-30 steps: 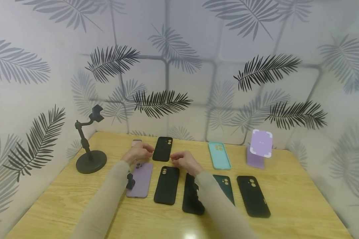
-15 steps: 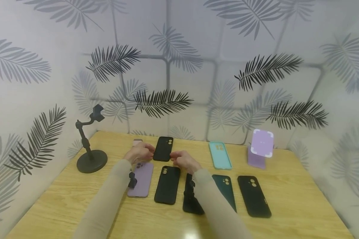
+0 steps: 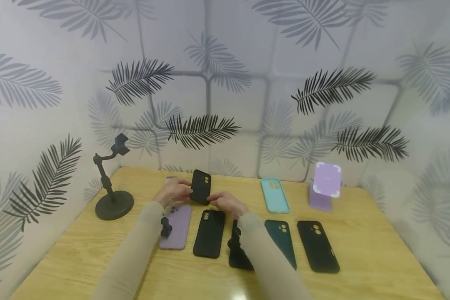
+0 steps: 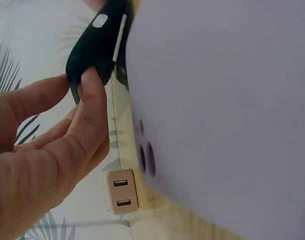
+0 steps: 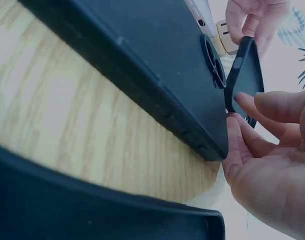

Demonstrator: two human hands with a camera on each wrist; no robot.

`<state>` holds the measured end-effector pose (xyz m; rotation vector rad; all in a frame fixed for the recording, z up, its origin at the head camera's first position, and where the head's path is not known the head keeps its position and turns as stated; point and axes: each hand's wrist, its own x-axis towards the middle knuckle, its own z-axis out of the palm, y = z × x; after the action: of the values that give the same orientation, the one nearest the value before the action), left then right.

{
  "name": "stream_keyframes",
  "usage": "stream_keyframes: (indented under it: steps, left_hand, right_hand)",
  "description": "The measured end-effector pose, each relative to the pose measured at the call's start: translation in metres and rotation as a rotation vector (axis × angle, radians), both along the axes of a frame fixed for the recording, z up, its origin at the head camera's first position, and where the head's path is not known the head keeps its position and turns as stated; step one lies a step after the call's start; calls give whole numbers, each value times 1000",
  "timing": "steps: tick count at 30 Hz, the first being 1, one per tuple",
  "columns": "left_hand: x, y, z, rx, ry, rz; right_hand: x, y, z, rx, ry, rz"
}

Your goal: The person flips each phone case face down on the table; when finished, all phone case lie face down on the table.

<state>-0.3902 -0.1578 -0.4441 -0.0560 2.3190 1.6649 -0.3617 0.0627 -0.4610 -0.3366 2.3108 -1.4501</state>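
A black phone case (image 3: 201, 186) with two camera holes is held between both hands at the back of the table, tilted. My left hand (image 3: 173, 191) is at its left side; in the left wrist view, thumb and fingers pinch the case (image 4: 95, 47). At the lower right corner is my right hand (image 3: 226, 202); in the right wrist view, its fingers grip the corner of the case (image 5: 247, 75), whose hollow inside shows. Just in front lie a purple phone case (image 3: 178, 231) and another black phone case (image 3: 209, 233).
A pink USB charger (image 4: 121, 192) sits behind the left hand. A black stand (image 3: 113, 204) is at left. A turquoise case (image 3: 275, 196) and a purple phone stand (image 3: 327, 181) are at right. Dark cases (image 3: 318, 246) form the front row, partly under the right sleeve (image 3: 270, 250).
The black phone case lay flat; it is now tilted up and shifted slightly left. Both hands have taken hold of it, the right hand moving a little left.
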Motion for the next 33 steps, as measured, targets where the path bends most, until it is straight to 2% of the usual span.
stream_keyframes:
  steps: [2, 8, 9, 17, 26, 33]
  left_hand:
    - [3, 1, 5, 30, -7, -8]
    - [4, 3, 9, 93, -20, -26]
    - [2, 3, 6, 104, -18, -28]
    - [4, 11, 7, 209, -30, -83]
    - [8, 23, 7, 181, -55, -92]
    - [7, 25, 3, 127, -59, -128]
  right_hand:
    - [-1, -2, 0, 18, -2, -4]
    - [-3, -8, 1, 37, 25, 21]
    - [-3, -8, 1, 32, 17, 23]
    - [-2, -10, 2, -95, -91, 26]
    - [-1, -11, 4, -227, -136, 9]
    - [-3, -11, 0, -272, -137, -11]
